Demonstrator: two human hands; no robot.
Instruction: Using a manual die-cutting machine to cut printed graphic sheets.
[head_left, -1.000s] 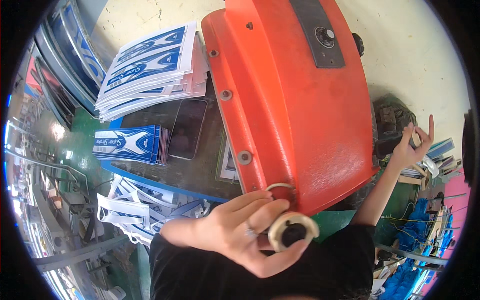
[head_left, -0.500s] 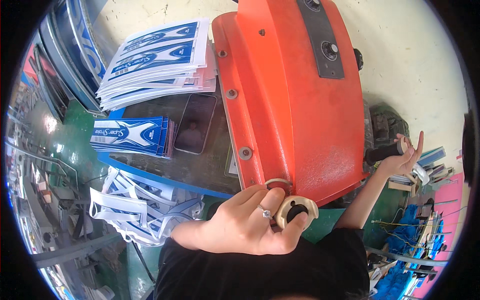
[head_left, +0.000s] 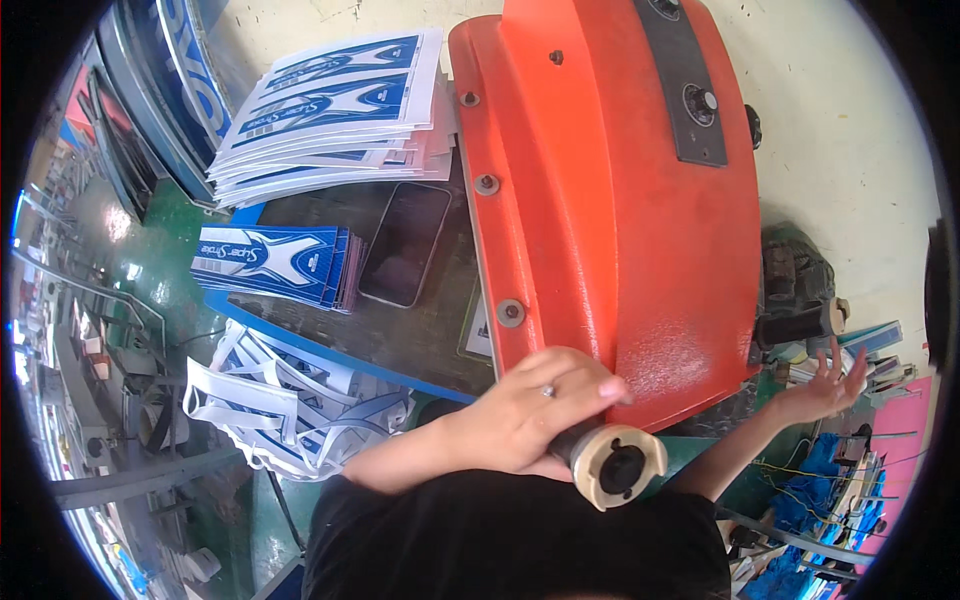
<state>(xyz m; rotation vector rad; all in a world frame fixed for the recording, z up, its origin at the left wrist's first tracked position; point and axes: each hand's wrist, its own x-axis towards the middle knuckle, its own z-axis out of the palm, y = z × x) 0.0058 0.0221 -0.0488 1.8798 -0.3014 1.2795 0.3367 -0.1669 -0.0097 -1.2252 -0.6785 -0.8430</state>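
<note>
My left hand [head_left: 525, 415], a ring on one finger, is beside a black cylinder with a cream, cup-shaped end [head_left: 615, 468] at the near corner of the red machine [head_left: 640, 230]. Its fingers are loosely stretched out above the cylinder, off the dark button in the cream end; part of the hand is hidden behind it. At the machine's right side, my right hand [head_left: 822, 392] is open with fingers spread. It hovers just below a similar black cylinder with a cream end [head_left: 805, 325] and holds nothing.
Left of the machine, a dark blue-edged table [head_left: 350, 345] carries a tall stack of printed sheets [head_left: 320, 130], a small pile of cut blue cards [head_left: 270, 262] and a phone [head_left: 408, 240]. White-blue offcuts [head_left: 290, 410] fill a spot below its edge. Metal rails [head_left: 150, 485] run at left.
My left thumb has come off the button and the fingers have loosened. My right hand has dropped away from its cylinder. The view has shifted, so the machine appears farther right.
</note>
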